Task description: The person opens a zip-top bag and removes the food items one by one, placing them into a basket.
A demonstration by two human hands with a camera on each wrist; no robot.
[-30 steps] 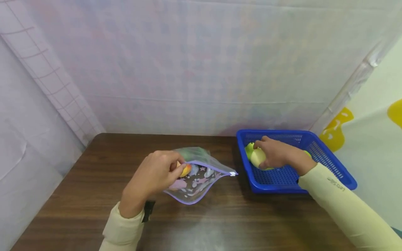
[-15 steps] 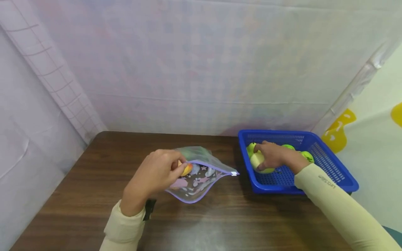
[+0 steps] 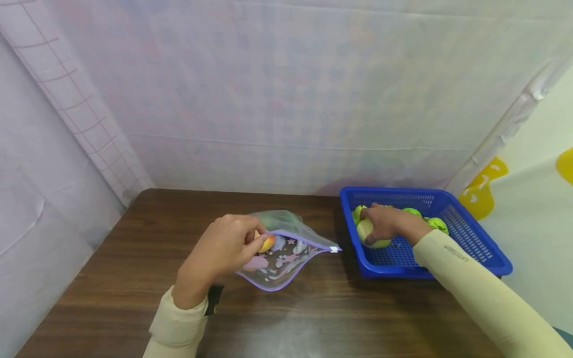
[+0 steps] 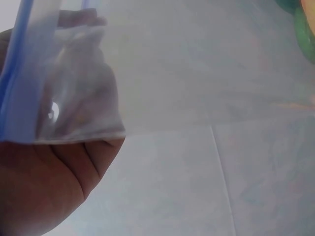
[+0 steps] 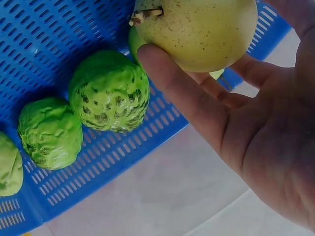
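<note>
The speckled pale-yellow fruit sits at the left end of the blue basket, with the person's right hand around it. The fingers are spread wide and part-curled about its smooth side, stem end left uncovered. A hold this broad on so round a skin could slip or roll out, above all if the fruit were lifted by its upper half alone. A stemmed green pear crowds it on the far side and might be knocked loose. Further along the basket lie knobbly green fruits, apart from the grasp.

The basket's raised wall stands between the fruit and the clear printed bag; a low carry could catch on it. The left hand pinches the bag's purple edge, fingers curled in; the wrist view there is too blurred to judge how firmly. The mouth gapes, but narrows towards the white slider, so a big fruit brought in at that end may snag. An orange-yellow fruit by the pinching thumb takes up room too.

Beneath everything is the brown desk, backed by a pale hanging sheet.
</note>
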